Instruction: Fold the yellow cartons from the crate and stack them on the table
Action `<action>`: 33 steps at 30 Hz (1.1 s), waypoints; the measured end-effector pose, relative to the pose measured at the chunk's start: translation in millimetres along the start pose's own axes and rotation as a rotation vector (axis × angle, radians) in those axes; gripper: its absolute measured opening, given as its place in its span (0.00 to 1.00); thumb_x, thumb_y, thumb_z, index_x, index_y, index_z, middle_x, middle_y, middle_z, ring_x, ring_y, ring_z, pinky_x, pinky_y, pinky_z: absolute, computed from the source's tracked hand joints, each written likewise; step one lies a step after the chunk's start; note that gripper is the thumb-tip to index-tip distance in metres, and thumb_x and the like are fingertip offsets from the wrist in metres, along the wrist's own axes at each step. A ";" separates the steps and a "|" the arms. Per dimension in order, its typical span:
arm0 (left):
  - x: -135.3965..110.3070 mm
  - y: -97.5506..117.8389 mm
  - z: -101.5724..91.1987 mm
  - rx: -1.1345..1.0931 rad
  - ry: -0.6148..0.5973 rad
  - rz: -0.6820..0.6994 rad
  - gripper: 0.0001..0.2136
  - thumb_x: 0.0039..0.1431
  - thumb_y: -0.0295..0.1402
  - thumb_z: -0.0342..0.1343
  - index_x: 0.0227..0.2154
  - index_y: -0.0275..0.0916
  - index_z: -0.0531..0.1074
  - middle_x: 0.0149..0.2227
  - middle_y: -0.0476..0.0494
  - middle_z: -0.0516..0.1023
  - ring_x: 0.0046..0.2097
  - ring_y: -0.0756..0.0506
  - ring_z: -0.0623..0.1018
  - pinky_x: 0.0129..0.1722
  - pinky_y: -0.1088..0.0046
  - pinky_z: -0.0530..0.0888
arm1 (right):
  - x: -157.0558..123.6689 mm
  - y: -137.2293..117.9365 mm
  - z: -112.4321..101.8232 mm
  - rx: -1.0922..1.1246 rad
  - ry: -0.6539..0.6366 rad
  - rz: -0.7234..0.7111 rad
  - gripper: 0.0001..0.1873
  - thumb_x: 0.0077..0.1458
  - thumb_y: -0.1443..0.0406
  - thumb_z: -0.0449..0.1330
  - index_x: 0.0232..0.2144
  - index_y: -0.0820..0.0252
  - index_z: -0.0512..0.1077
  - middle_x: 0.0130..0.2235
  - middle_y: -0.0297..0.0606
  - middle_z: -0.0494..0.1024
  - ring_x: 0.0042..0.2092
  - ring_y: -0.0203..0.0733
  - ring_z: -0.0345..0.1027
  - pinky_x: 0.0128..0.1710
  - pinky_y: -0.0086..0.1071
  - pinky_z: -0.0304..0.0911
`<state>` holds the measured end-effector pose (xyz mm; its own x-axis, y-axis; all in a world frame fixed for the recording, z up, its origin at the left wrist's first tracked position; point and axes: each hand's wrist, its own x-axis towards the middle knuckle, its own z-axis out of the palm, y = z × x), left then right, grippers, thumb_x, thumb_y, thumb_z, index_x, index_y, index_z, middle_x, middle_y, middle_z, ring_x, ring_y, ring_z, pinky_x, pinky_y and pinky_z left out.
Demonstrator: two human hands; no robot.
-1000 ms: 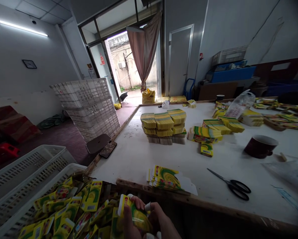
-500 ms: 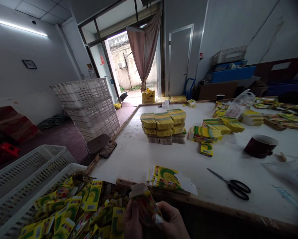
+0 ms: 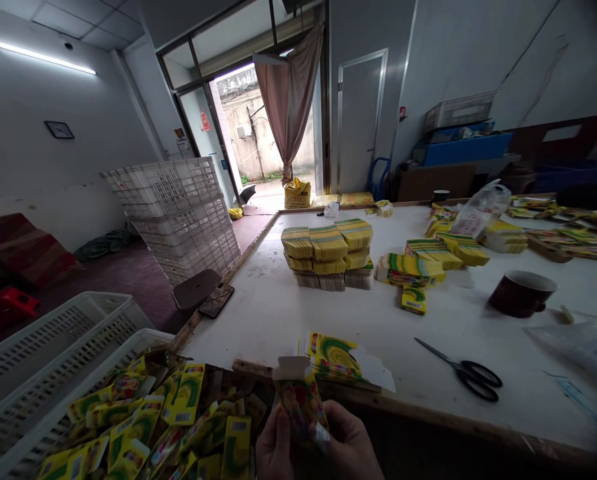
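A small printed carton [image 3: 298,400] with its top flap up is held between both my hands, just off the near table edge. My left hand [image 3: 274,440] grips its left side, thumb on the front. My right hand [image 3: 346,440] closes on its lower right, where a white bit [image 3: 320,435] shows by the fingers; I cannot tell if that is a flap or something else. Behind the carton, a fanned pile of flat yellow-green cartons [image 3: 336,357] lies at the table's edge. To the left, a white crate [image 3: 151,335] holds many yellow cartons [image 3: 188,393].
On the white table [image 3: 258,313] stand stacked carton bundles [image 3: 328,250], looser bundles [image 3: 411,267], black-handled scissors [image 3: 478,380], a dark mug [image 3: 523,293] and a plastic bag [image 3: 483,207]. A phone [image 3: 217,300] lies on the left edge. Tall stacked crates [image 3: 183,213] stand beyond.
Both hands have shifted slightly right with the carton. The carton has turned more upright, and its top flap now shows more plainly.
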<state>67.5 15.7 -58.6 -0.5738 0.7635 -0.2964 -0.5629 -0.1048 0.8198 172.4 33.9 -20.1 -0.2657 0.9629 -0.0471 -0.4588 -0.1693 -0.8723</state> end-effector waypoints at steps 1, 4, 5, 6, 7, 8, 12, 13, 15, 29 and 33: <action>0.4 -0.5 0.3 -0.002 -0.001 0.003 0.22 0.35 0.49 0.69 0.29 0.36 0.80 0.30 0.42 0.83 0.31 0.43 0.81 0.32 0.74 0.76 | 0.0 0.0 0.2 -0.013 -0.003 -0.001 0.15 0.41 0.57 0.70 0.25 0.62 0.74 0.24 0.34 0.75 0.29 0.38 0.65 0.30 0.28 0.60; -0.3 -1.1 1.1 0.006 0.000 -0.002 0.21 0.35 0.48 0.69 0.30 0.37 0.80 0.31 0.42 0.83 0.32 0.42 0.81 0.33 0.72 0.76 | -0.3 0.5 1.3 -0.075 -0.009 -0.034 0.14 0.43 0.57 0.68 0.28 0.61 0.74 0.27 0.35 0.76 0.31 0.40 0.67 0.33 0.29 0.62; -1.3 -0.9 1.3 0.012 -0.010 -0.004 0.21 0.36 0.48 0.69 0.30 0.37 0.80 0.31 0.42 0.83 0.33 0.42 0.81 0.34 0.71 0.76 | -0.5 1.0 1.7 -0.102 -0.007 -0.054 0.14 0.44 0.57 0.67 0.30 0.61 0.73 0.28 0.36 0.76 0.32 0.41 0.68 0.34 0.30 0.63; -2.6 -0.3 1.7 0.018 -0.026 -0.004 0.21 0.36 0.48 0.69 0.31 0.37 0.80 0.31 0.41 0.83 0.34 0.41 0.81 0.35 0.70 0.76 | -0.7 1.8 1.8 -0.134 0.000 -0.081 0.14 0.45 0.57 0.66 0.31 0.61 0.73 0.29 0.36 0.76 0.33 0.42 0.68 0.35 0.30 0.64; -4.2 0.5 2.3 0.024 -0.046 -0.002 0.21 0.36 0.48 0.69 0.31 0.38 0.80 0.32 0.41 0.83 0.35 0.40 0.81 0.36 0.69 0.76 | -0.9 2.8 1.5 -0.174 0.010 -0.111 0.14 0.46 0.57 0.65 0.33 0.60 0.72 0.31 0.36 0.76 0.34 0.42 0.69 0.36 0.31 0.64; -6.1 1.6 3.1 0.030 -0.067 0.005 0.21 0.36 0.48 0.69 0.32 0.38 0.81 0.33 0.40 0.83 0.35 0.39 0.81 0.38 0.68 0.76 | -1.1 3.8 0.8 -0.223 0.022 -0.141 0.14 0.47 0.57 0.64 0.34 0.60 0.72 0.32 0.37 0.76 0.35 0.43 0.69 0.36 0.31 0.65; -15.2 9.1 9.7 0.041 -0.105 0.033 0.21 0.34 0.47 0.70 0.31 0.38 0.81 0.33 0.39 0.83 0.36 0.40 0.81 0.38 0.70 0.76 | -2.4 7.7 -6.1 -0.474 0.007 -0.228 0.12 0.50 0.62 0.60 0.38 0.61 0.70 0.33 0.37 0.77 0.34 0.42 0.69 0.36 0.29 0.66; -17.4 11.5 12.0 0.039 -0.101 0.029 0.21 0.33 0.46 0.70 0.30 0.38 0.81 0.32 0.39 0.83 0.35 0.41 0.81 0.37 0.71 0.76 | -2.9 8.6 -8.0 -0.526 -0.008 -0.234 0.12 0.50 0.63 0.60 0.39 0.61 0.70 0.33 0.37 0.77 0.34 0.41 0.70 0.36 0.29 0.66; -21.3 16.2 16.5 0.032 -0.083 0.020 0.20 0.32 0.44 0.71 0.30 0.38 0.81 0.31 0.40 0.83 0.33 0.41 0.81 0.34 0.73 0.77 | -3.6 10.4 -11.0 -0.598 -0.023 -0.237 0.13 0.50 0.65 0.59 0.40 0.61 0.70 0.34 0.37 0.77 0.35 0.42 0.71 0.36 0.28 0.66; -20.7 14.6 14.2 0.060 -0.168 -0.054 0.22 0.34 0.46 0.70 0.31 0.36 0.81 0.33 0.35 0.83 0.36 0.36 0.81 0.38 0.64 0.77 | -5.0 -3.6 -3.3 -0.687 0.023 -0.232 0.09 0.50 0.65 0.57 0.35 0.62 0.70 0.30 0.35 0.75 0.31 0.40 0.68 0.31 0.26 0.64; -22.4 8.1 13.4 0.022 -0.195 -0.102 0.22 0.33 0.47 0.70 0.32 0.37 0.82 0.34 0.35 0.83 0.38 0.35 0.81 0.40 0.63 0.76 | -4.6 -9.3 -6.7 -0.806 0.010 -0.285 0.04 0.48 0.68 0.57 0.31 0.61 0.68 0.26 0.32 0.72 0.27 0.37 0.64 0.27 0.25 0.61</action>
<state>83.8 6.2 -38.8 -0.3874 0.8785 -0.2794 -0.5975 -0.0085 0.8018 183.5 32.5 -15.1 -0.2224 0.9484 0.2261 0.2376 0.2776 -0.9308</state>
